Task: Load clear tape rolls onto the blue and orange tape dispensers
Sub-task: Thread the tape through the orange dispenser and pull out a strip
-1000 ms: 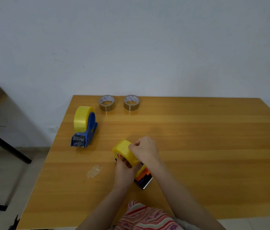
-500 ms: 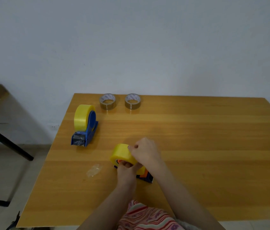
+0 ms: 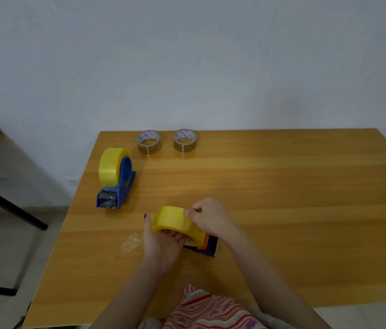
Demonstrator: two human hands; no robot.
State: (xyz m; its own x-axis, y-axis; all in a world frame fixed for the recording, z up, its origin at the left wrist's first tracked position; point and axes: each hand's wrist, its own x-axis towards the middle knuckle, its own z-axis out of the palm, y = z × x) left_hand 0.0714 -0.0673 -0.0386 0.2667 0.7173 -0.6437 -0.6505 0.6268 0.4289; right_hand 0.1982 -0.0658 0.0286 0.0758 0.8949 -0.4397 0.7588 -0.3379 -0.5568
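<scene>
1. Frame centre: your left hand (image 3: pixel 163 245) gripped the tape roll (image 3: pixel 170 219) from below, against the orange dispenser (image 3: pixel 205 243).
2. Your right hand (image 3: pixel 211 217) fingers (image 3: pixel 193 211) pinched the roll's top edge.
3. The loaded blue dispenser (image 3: pixel 120 188) stood on the worktop (image 3: pixel 306 198), left of centre.

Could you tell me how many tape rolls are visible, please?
4: two brown rolls at the table's far edge, a yellow roll on the blue dispenser, another yellow roll between both hands.

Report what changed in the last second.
The left hand regripped the yellow tape roll: its thumb now stretches up the roll's left side, with the palm cupped beneath. The right hand kept pinching at the roll's top edge. The roll, the orange dispenser under it, the blue dispenser and the brown rolls stayed put.
</scene>
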